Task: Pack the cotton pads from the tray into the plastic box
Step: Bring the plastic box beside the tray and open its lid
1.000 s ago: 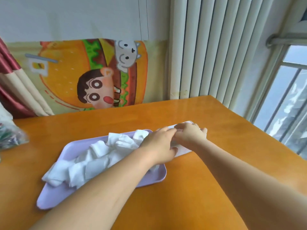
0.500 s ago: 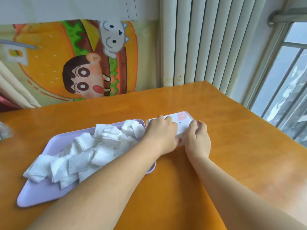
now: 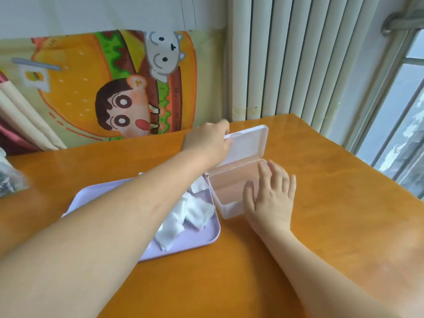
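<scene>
Many pads (image 3: pixel 195 208) lie heaped on the tray (image 3: pixel 91 195), at left. Left hand (image 3: pixel 206 143) grasps the lid (image 3: pixel 249 143), swung up, by its left end. Box (image 3: pixel 229 187) stands open just beside the tray; right hand (image 3: pixel 270 198), fingers straight, rests on its right rim.

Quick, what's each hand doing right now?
Left hand: grips the raised white plastic lid by its edge.
Right hand: open, flat on the clear rectangular plastic box.
</scene>
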Tool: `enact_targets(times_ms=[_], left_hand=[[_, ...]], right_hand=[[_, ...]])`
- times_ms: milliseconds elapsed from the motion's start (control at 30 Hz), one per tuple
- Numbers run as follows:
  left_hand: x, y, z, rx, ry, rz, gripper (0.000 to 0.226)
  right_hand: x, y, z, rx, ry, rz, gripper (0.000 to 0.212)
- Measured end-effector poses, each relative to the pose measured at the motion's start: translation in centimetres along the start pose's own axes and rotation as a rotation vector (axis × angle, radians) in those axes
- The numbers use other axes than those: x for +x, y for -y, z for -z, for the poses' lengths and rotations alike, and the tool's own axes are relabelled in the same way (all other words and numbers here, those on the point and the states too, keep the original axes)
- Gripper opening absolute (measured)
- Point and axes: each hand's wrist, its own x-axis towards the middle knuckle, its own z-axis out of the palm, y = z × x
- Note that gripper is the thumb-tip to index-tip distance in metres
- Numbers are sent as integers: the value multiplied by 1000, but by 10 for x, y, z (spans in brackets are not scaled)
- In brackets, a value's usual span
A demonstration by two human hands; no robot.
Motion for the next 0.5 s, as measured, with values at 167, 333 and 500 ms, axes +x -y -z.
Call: enact_targets(times_ms=[167,333,500], left_hand=[[18,42,-25,-27,68,117,33],[3,54,-52,-163,206,149,45],[-33,57,-38,-260,145,83,31]], right_hand=[[-2,0,-5,-44,-10,282,26],[2,0,-7,-95,9,282,26],[3,-3,-10,-132,68,260,45]])
